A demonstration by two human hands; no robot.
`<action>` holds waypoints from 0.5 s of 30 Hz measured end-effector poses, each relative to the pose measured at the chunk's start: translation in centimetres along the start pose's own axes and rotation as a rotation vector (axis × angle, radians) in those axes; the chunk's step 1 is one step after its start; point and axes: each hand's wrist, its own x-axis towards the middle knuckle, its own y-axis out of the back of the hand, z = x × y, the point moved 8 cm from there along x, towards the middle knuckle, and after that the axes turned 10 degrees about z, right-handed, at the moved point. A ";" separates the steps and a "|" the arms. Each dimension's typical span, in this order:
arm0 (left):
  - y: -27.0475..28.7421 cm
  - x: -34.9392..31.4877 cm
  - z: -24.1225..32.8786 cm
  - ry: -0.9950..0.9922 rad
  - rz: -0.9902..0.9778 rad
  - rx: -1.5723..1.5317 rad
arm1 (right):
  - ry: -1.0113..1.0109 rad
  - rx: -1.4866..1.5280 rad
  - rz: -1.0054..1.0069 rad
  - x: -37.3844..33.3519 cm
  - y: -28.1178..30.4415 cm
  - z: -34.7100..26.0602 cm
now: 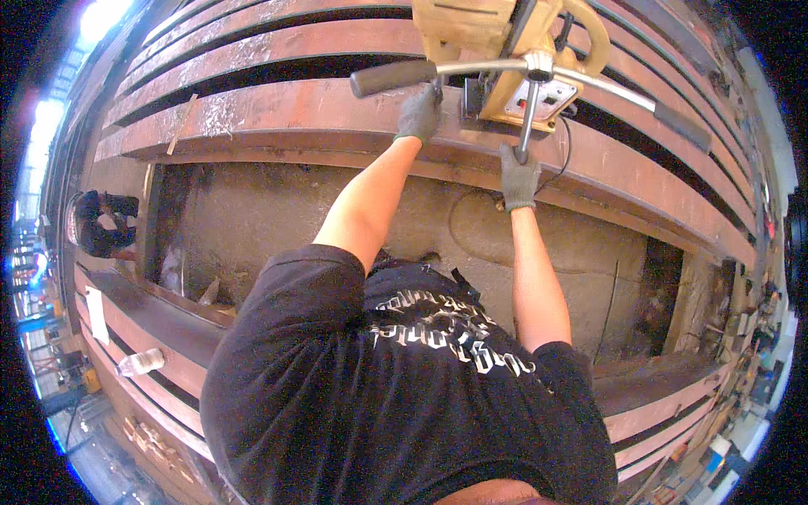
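Observation:
A yellow magnetic drill (512, 98) stands on a reddish-brown steel beam at the top, with a three-spoke feed handle (539, 66) on its near side. My right hand (521, 178), in a grey glove, is closed around the end of the spoke that points toward me. In a matching glove, my left hand (418, 116) reaches over the beam's near edge, left of the drill base and just below the black grip (394, 77) of the left spoke. Its fingertips are partly hidden beside something dark, so their hold is unclear.
Long steel beams (278, 109) run across in parallel with dark gaps between them. A black cable (566, 160) hangs from the drill toward the concrete floor (337, 202). Behind me at left, a plastic bottle (141, 363) lies on another beam. A person (103, 223) is at far left.

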 end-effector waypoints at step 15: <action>-1.4 -11.5 7.2 -0.170 -0.331 0.011 | -0.030 -0.206 -0.077 1.9 -1.8 3.9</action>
